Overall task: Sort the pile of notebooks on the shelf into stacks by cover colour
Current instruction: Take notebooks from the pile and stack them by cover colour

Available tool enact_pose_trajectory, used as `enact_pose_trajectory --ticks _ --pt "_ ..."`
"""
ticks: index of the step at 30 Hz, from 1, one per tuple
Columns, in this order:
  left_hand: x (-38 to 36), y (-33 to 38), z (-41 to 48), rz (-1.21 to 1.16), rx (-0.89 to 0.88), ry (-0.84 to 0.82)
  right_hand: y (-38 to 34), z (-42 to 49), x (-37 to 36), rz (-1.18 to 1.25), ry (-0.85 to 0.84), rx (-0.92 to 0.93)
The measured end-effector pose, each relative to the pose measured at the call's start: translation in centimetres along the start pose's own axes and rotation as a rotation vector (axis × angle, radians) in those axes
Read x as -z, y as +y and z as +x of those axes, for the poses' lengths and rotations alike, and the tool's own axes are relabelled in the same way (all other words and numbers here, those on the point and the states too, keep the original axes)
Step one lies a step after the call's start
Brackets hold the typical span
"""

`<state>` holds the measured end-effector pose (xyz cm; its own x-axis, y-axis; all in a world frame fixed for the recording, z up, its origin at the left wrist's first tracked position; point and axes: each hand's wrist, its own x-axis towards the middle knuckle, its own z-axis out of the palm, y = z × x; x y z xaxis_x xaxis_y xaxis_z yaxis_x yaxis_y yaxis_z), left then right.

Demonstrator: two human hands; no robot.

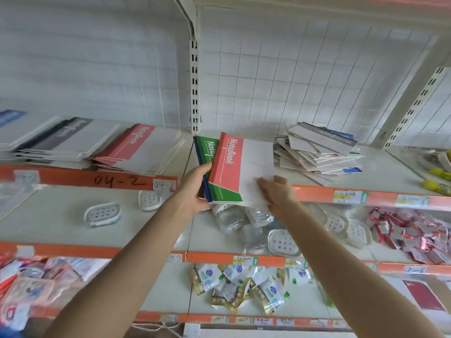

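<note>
The left hand (195,189) gripped a bundle of notebooks (211,167) by the spines. The right hand (275,191) pinched the top red notebook (229,162) at its corner, over the shelf edge. It should slide off flat, squarely onto the red stack (139,147) at the left.

A few notebooks are held fanned in front of the shelf (380,167) edge. The top one, a red notebook (234,167), is marked by a red band lettered "NoteBook" beside a white field; it is tilted and pinched at its white lower corner by the right hand (275,191). Beneath it a green notebook (210,152) and a blue notebook (206,189), shown only as an edge, are gripped by the left hand (195,189). On the shelf to the right an unsorted pile (317,154) is seen, splayed at many angles and topped by a grey-banded book. Further left, a red stack (139,150) and a grey stack (66,137) are laid side by side.
</note>
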<state>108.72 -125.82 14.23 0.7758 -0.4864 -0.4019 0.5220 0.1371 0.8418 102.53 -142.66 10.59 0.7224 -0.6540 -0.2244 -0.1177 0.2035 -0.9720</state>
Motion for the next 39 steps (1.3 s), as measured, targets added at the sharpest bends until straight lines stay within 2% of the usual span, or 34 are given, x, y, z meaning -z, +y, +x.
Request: enact_pose_trajectory --ticks 9,13,14,17,28,39 --pt "6.4 -1.0 -6.3 0.046 -0.062 0.231 1.6 -6.0 -6.3 -0.342 -0.106 0.178" --pt "8.4 0.3 -7.0 0.046 -0.129 0.295 0.8 -5.5 -8.4 -0.512 -0.059 0.235" --pt "10.6 1.7 -7.2 0.030 -0.165 0.302 0.4 -5.5 -10.7 -0.550 -0.063 0.259" --pt "12.1 2.2 -6.9 -0.005 -0.193 0.318 -0.1 -5.0 -11.2 -0.631 -0.018 0.297" --pt "25.8 10.0 -3.6 0.129 -0.255 0.317 -0.3 -1.1 -25.1 -0.545 0.152 0.251" --pt "34.0 15.1 -0.1 0.159 -0.190 0.246 0.2 0.6 -30.4 -0.980 0.302 0.194"
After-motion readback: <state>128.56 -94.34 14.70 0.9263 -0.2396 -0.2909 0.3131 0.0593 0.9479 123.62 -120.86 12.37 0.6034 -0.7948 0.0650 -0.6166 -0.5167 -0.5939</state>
